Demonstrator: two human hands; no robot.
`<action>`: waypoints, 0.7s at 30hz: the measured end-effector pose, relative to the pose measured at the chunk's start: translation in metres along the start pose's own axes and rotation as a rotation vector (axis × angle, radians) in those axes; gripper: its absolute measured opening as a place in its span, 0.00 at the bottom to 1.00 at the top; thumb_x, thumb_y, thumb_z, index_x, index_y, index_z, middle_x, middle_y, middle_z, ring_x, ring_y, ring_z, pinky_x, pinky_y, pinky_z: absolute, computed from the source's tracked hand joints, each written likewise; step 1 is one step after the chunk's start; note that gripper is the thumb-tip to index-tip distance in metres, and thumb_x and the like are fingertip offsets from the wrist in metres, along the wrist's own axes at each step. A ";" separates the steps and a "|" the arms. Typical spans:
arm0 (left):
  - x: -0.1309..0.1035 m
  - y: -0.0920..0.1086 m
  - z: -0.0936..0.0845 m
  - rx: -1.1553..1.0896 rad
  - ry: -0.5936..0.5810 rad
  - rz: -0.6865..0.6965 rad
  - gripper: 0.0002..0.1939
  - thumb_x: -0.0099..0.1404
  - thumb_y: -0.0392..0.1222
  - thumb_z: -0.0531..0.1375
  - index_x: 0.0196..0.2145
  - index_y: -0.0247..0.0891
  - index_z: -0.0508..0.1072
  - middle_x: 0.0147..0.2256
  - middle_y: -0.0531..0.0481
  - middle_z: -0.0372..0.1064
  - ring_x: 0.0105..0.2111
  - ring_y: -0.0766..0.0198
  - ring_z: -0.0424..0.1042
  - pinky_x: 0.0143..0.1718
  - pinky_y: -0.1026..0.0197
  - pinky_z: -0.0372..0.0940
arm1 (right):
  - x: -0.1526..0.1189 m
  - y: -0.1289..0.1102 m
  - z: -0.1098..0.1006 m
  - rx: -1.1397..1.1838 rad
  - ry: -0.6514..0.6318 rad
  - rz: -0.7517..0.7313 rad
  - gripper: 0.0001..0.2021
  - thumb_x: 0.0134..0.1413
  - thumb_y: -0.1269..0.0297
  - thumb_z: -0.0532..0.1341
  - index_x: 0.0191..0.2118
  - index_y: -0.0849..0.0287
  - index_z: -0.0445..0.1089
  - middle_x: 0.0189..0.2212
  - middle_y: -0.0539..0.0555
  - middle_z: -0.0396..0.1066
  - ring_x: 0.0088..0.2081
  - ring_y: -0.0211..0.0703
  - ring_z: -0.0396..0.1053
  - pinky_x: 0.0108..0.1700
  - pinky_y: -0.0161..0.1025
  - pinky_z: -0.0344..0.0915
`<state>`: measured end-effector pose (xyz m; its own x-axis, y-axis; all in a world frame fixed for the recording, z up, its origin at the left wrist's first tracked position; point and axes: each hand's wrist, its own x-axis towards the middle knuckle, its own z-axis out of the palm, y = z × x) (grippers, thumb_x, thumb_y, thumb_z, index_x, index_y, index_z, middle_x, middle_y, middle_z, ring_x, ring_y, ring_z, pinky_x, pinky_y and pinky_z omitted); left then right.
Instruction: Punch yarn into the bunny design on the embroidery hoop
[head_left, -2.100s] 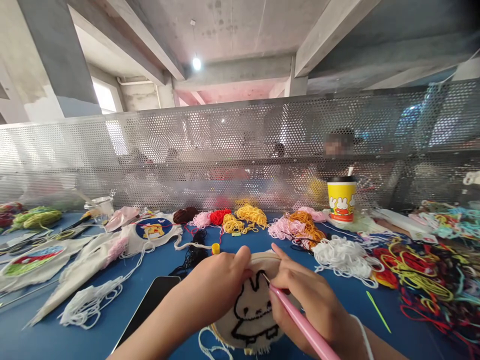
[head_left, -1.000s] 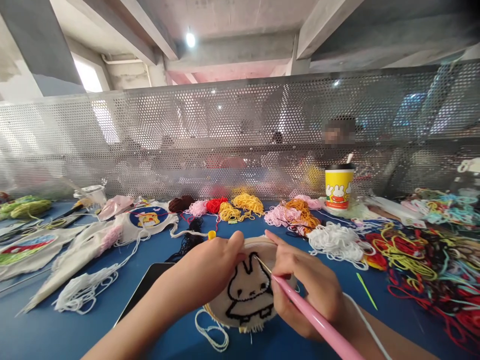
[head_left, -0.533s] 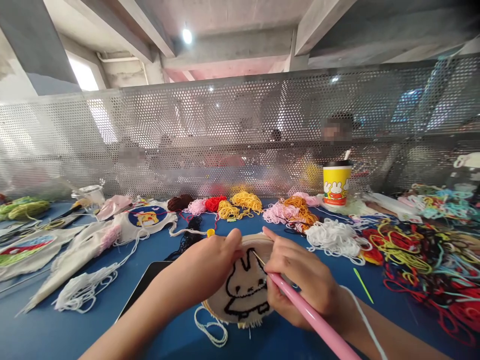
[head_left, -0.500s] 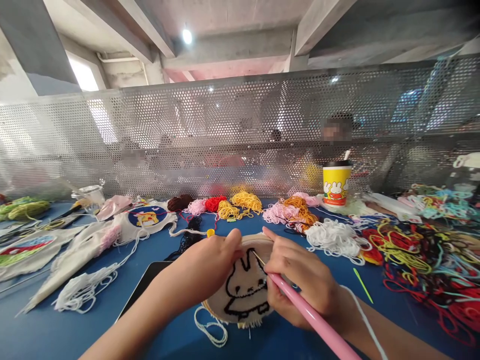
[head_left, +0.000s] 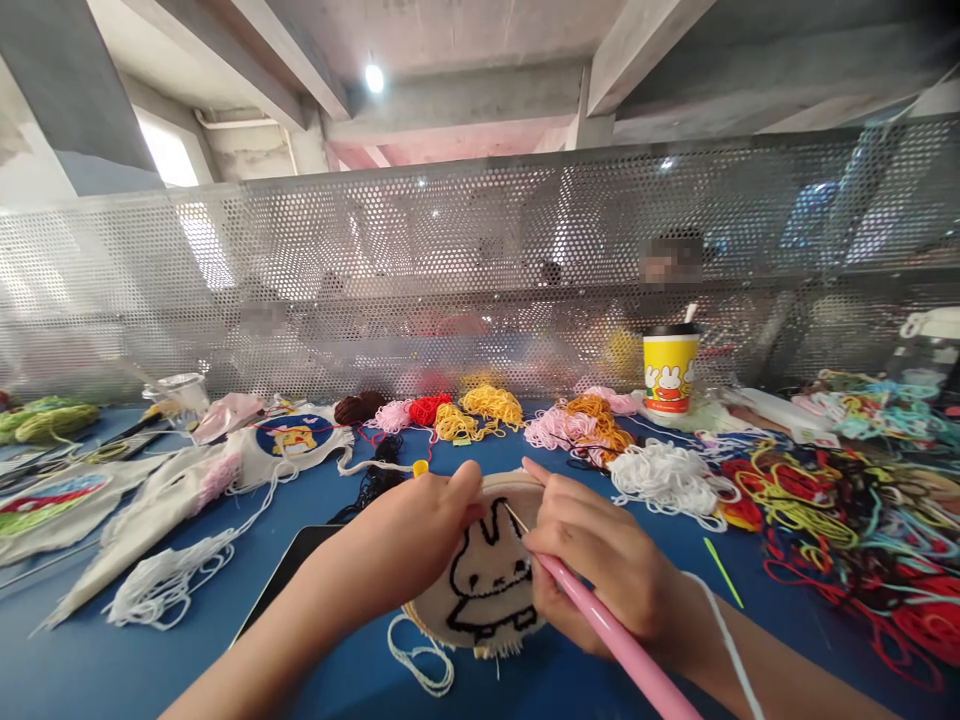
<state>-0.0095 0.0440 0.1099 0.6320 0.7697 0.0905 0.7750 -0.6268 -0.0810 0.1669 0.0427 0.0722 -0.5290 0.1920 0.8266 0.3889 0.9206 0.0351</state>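
A round embroidery hoop point(head_left: 495, 585) with pale cloth is tilted up at the lower middle, a black rabbit outline on it. My left hand point(head_left: 427, 530) is closed on the hoop's upper left edge. In my right hand point(head_left: 600, 560) is a pink punch needle point(head_left: 611, 635), its thin metal tip pointing at the cloth near the rabbit's ear. White yarn point(head_left: 724, 630) runs over my right wrist. My right fingers also lie along the hoop's right edge. A loop of white yarn point(head_left: 420, 655) lies below the hoop.
Yarn piles, including white point(head_left: 667, 475), yellow point(head_left: 491, 403) and a multicoloured tangle point(head_left: 847, 540), cover the blue table point(head_left: 300, 690). A yellow cup point(head_left: 671, 370) stands before a perforated metal screen point(head_left: 450, 250). Embroidered cloths point(head_left: 247, 455) and a dark flat device point(head_left: 289, 560) lie left.
The view has shifted very slightly. My right hand and the pink punch needle have moved a little to the left; my left hand keeps its hold on the hoop.
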 end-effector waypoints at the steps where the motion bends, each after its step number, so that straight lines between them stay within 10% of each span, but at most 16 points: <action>1: 0.000 0.000 0.000 0.001 -0.003 -0.001 0.06 0.62 0.34 0.41 0.32 0.35 0.55 0.21 0.52 0.63 0.18 0.67 0.63 0.16 0.65 0.51 | 0.000 0.000 0.000 -0.024 -0.026 -0.009 0.07 0.41 0.80 0.50 0.25 0.63 0.60 0.19 0.50 0.56 0.25 0.36 0.58 0.46 0.52 0.62; 9: -0.002 0.006 -0.001 -0.044 -0.014 -0.009 0.06 0.58 0.29 0.44 0.31 0.37 0.54 0.22 0.53 0.64 0.17 0.68 0.61 0.15 0.66 0.49 | 0.004 -0.003 -0.006 -0.151 -0.152 -0.052 0.12 0.50 0.81 0.47 0.29 0.71 0.67 0.21 0.55 0.64 0.27 0.38 0.63 0.48 0.49 0.62; 21: -0.001 0.003 0.000 -0.039 0.018 -0.023 0.07 0.56 0.28 0.44 0.32 0.38 0.54 0.21 0.53 0.63 0.17 0.67 0.61 0.16 0.66 0.47 | 0.000 0.003 0.002 0.011 -0.006 0.038 0.04 0.46 0.79 0.52 0.29 0.65 0.60 0.22 0.52 0.65 0.28 0.36 0.65 0.50 0.46 0.60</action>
<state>-0.0075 0.0411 0.1093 0.6140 0.7816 0.1101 0.7885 -0.6137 -0.0402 0.1664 0.0467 0.0712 -0.5189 0.2286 0.8237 0.4004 0.9163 -0.0020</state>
